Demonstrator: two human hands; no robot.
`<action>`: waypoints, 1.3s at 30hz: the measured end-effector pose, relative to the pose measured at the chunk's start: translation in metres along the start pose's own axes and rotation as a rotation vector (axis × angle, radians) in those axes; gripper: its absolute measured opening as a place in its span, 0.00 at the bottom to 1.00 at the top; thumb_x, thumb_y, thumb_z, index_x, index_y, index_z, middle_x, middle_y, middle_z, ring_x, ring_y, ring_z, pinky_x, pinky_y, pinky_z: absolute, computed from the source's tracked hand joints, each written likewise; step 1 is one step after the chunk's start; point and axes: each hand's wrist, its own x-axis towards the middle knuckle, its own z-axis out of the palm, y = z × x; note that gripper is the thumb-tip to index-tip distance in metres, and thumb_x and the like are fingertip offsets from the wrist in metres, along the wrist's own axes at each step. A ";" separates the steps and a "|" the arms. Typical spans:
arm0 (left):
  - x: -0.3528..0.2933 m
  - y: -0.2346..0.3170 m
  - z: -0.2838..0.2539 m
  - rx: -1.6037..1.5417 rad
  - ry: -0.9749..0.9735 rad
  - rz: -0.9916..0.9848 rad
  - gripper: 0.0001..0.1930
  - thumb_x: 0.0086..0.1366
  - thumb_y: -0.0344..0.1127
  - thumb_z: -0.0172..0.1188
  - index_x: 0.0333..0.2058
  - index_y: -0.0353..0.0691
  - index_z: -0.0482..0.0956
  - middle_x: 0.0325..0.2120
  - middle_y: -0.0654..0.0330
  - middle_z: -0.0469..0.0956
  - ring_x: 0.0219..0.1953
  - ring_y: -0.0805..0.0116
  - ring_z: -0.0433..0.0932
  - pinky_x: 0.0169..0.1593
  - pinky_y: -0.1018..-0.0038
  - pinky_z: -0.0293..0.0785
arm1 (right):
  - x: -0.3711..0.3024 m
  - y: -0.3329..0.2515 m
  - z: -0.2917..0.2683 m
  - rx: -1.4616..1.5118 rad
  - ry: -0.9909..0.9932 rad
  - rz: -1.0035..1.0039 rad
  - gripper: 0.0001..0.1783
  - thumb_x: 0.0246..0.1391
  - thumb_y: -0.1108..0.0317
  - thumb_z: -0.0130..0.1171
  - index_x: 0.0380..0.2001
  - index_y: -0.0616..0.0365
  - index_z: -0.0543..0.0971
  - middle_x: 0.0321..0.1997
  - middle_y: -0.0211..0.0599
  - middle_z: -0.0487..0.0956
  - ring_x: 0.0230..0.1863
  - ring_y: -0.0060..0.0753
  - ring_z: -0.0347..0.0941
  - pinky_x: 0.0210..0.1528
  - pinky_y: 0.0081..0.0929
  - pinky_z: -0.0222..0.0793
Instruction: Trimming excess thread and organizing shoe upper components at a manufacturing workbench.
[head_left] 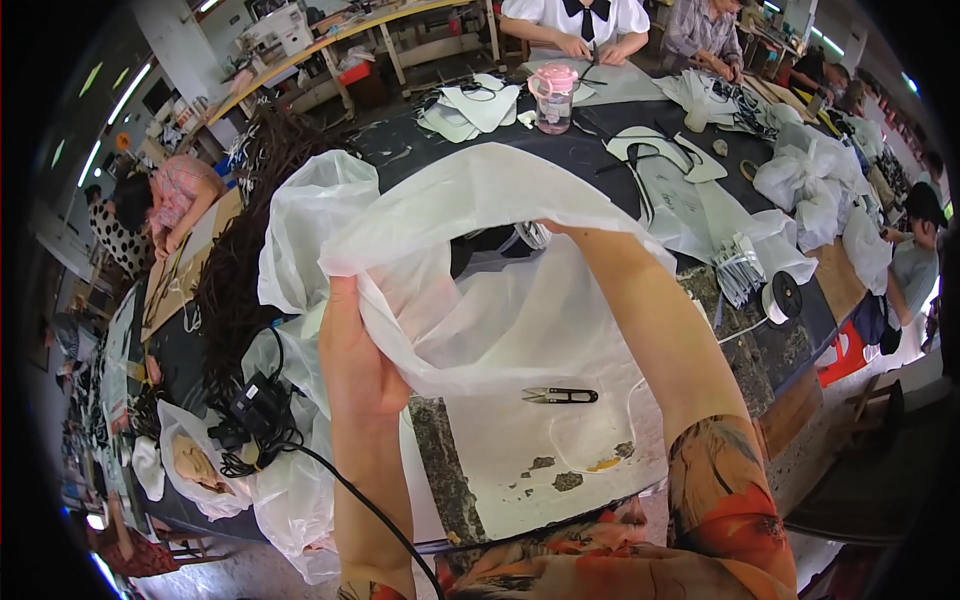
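A translucent white plastic bag (480,180) is held up with its mouth spread wide above the worktable. My left hand (355,350) is closed on the left side of the bag's rim, the thumb lying outside. My right hand (575,235) reaches in under the bag's far rim, and the plastic hides its fingers. Through the mouth, dark and silvery pieces (520,238) show, too covered to name. Below the bag, thread snips (560,396) with a black handle lie on a worn white board (500,470), beside a loose white thread.
A pink-lidded bottle (553,98) stands beyond the bag. White cut pieces (478,105) lie around it. Brown strips (255,240) heap up at left, near a black adapter (258,405) with its cable. At right are a thread spool (781,298) and stuffed bags (815,175). Other people work nearby.
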 end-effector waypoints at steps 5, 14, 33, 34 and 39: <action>-0.011 0.006 0.002 0.110 -0.084 0.108 0.33 0.65 0.36 0.66 0.65 0.33 0.64 0.54 0.52 0.75 0.54 0.58 0.78 0.58 0.62 0.77 | -0.001 0.002 0.008 -0.026 0.009 0.004 0.30 0.60 0.55 0.64 0.63 0.54 0.74 0.57 0.33 0.80 0.56 0.27 0.76 0.58 0.28 0.70; -0.022 -0.003 0.009 0.140 -0.192 0.015 0.39 0.49 0.20 0.69 0.61 0.37 0.66 0.51 0.57 0.77 0.51 0.66 0.79 0.55 0.69 0.76 | 0.000 0.008 0.019 -0.077 0.023 0.018 0.30 0.60 0.55 0.64 0.62 0.54 0.75 0.56 0.33 0.80 0.55 0.27 0.76 0.58 0.27 0.71; -0.033 -0.014 0.008 0.108 -0.233 -0.009 0.37 0.49 0.20 0.66 0.59 0.37 0.65 0.51 0.57 0.75 0.50 0.66 0.79 0.55 0.68 0.77 | -0.026 0.014 0.030 -0.180 0.096 0.072 0.30 0.58 0.55 0.65 0.61 0.55 0.75 0.56 0.34 0.81 0.54 0.28 0.76 0.57 0.27 0.71; -0.034 -0.014 0.008 0.117 -0.226 -0.021 0.37 0.49 0.20 0.66 0.60 0.37 0.64 0.51 0.57 0.75 0.50 0.67 0.79 0.55 0.68 0.77 | -0.027 0.014 0.030 -0.184 0.099 0.073 0.30 0.58 0.55 0.65 0.61 0.55 0.75 0.55 0.34 0.81 0.54 0.28 0.76 0.57 0.27 0.71; -0.031 -0.018 0.007 0.149 -0.214 -0.083 0.38 0.49 0.20 0.66 0.61 0.36 0.63 0.52 0.57 0.75 0.50 0.66 0.79 0.55 0.68 0.77 | -0.038 0.011 0.029 -0.213 0.128 0.081 0.30 0.58 0.55 0.66 0.61 0.55 0.75 0.55 0.34 0.81 0.53 0.28 0.76 0.57 0.27 0.71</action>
